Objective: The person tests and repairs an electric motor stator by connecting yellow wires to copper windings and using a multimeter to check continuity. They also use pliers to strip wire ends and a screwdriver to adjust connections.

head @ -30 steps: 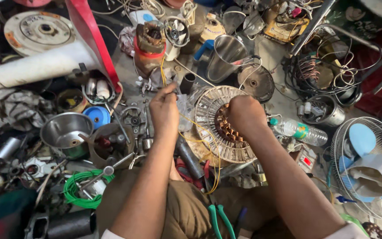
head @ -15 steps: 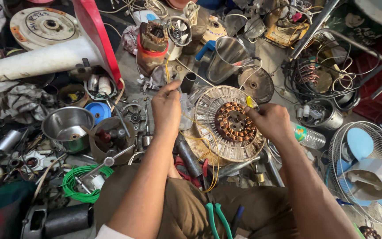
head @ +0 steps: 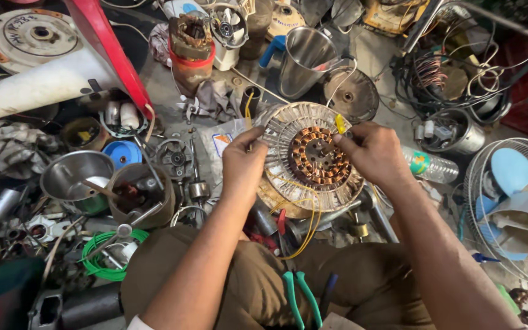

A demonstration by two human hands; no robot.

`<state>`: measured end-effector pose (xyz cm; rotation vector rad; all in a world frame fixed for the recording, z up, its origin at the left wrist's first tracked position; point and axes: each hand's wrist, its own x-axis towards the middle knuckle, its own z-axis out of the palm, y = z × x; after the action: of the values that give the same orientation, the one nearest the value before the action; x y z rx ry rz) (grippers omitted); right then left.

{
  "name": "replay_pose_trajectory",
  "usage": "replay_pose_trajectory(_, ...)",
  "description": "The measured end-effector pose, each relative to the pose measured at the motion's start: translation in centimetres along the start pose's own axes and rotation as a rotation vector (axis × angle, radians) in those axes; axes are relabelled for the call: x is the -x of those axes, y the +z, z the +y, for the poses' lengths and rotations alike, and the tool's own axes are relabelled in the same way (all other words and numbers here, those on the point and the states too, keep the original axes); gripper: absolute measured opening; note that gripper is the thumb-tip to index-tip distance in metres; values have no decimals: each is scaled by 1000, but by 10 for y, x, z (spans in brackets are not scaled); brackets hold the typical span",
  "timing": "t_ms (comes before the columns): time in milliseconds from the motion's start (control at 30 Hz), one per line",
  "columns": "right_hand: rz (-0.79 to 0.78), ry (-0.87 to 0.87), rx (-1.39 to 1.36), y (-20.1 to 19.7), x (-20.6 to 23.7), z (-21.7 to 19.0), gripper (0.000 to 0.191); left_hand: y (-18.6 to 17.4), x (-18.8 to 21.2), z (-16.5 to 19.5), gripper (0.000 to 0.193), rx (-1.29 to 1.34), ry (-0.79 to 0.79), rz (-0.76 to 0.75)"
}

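Now both hands grip 1 round motor stator [head: 314,160]. Left hand [head: 244,166] closes on its left rim, and right hand [head: 371,153] pinches the upper right edge beside a yellow wire [head: 340,123].

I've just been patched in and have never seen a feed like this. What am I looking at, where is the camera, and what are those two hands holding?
There is no machine here: a person works with two bare hands. The single picture comes from a camera worn on their head, looking down over their lap at a cluttered workshop floor.

The left hand grips the left edge of a round fan motor stator, a silver disc with copper windings in its middle. The right hand holds its upper right edge, the fingers next to a small yellow sleeve. Yellow wires trail from the disc toward the lap.

Around it lie a steel jug, a steel bowl, a coil of green wire, green-handled pliers, a plastic bottle, and a table fan at the right.
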<state>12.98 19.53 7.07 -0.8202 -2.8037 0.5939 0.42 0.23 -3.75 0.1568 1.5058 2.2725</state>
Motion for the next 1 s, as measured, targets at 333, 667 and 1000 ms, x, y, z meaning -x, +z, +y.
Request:
replay_pose_trajectory(333, 18, 147, -4, 2, -3, 0, 34, 5, 11, -7, 38, 7, -47, 45)
replay_pose_trajectory(667, 241, 71, -92, 25, 18, 14, 36, 17, 23, -27, 37, -151, 141, 73)
replay_pose_trajectory(1000, 493, 34, -189, 44, 49, -21, 26, 28, 33, -33, 39, -21, 5, 119)
